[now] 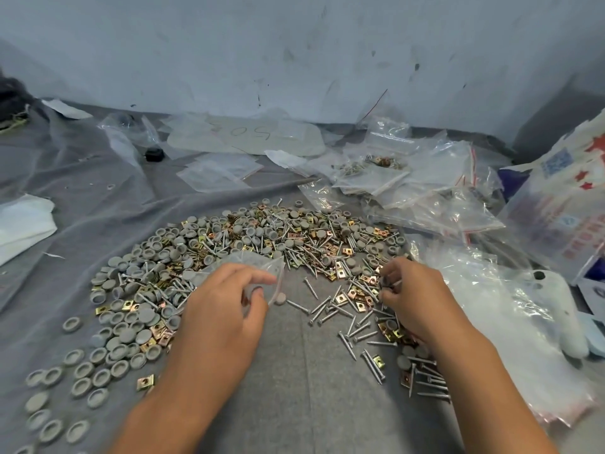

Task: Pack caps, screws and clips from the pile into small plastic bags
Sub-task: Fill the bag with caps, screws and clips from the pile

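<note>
Head view: left hand (226, 299) pinches a small clear bag (244, 268), mouth facing right; right hand (414, 294) has curled fingers gripping screws (391, 285) from the pile (248, 237).

We read only one marking: handwritten digits that look like "505", seen upside down, on the flat grey sheet (245, 139) by the wall. The white packet (563, 204) at right carries red stars and print too blurred to read.
</note>
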A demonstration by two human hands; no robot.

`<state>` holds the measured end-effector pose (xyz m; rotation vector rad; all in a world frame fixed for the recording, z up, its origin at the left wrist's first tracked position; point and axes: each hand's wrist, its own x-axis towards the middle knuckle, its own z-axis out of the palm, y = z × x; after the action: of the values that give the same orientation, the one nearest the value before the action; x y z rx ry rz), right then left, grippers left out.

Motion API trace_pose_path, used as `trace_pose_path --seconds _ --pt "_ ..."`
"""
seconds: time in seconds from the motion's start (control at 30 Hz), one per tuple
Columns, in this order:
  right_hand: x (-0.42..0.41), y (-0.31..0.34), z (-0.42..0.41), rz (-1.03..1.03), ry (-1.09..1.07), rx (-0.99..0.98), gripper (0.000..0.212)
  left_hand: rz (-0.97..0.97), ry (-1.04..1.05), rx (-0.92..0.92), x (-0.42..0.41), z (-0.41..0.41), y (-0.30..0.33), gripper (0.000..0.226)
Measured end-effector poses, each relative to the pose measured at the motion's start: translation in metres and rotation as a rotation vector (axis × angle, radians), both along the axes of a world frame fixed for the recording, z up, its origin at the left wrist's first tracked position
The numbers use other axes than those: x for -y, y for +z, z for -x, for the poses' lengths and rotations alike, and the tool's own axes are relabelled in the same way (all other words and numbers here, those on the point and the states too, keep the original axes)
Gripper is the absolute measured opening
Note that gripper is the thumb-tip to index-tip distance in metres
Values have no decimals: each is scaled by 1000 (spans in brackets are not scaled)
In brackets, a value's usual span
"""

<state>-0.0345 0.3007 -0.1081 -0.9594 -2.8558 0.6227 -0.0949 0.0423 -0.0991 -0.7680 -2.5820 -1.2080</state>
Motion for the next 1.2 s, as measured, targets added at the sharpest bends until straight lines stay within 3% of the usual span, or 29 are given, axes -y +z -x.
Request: trace_pose_path --seconds 0.2,0.4,0.67,0.87,1.03,1.13,1.2 --pt "-2 -1 0 57 -26 -124 17 56 -12 20 0 -1 1 37" --pt "17 8 5 187 41 -453 17 63 -31 47 -1 -3 1 43" --pt "6 3 0 118 5 -359 19 102 -48 59 -3 -2 -4 43" --pt "25 -10 19 100 239 -281 12 101 -65 52 -6 -3 -5 45" --pt "27 -19 32 -41 289 -144 13 101 -73 57 -4 -2 -7 44" --pt "30 -16 29 -43 291 -161 7 95 -75 57 -4 0 -8 44" --pt "39 -8 24 32 322 -307 7 86 -78 53 -4 1 -8 44"
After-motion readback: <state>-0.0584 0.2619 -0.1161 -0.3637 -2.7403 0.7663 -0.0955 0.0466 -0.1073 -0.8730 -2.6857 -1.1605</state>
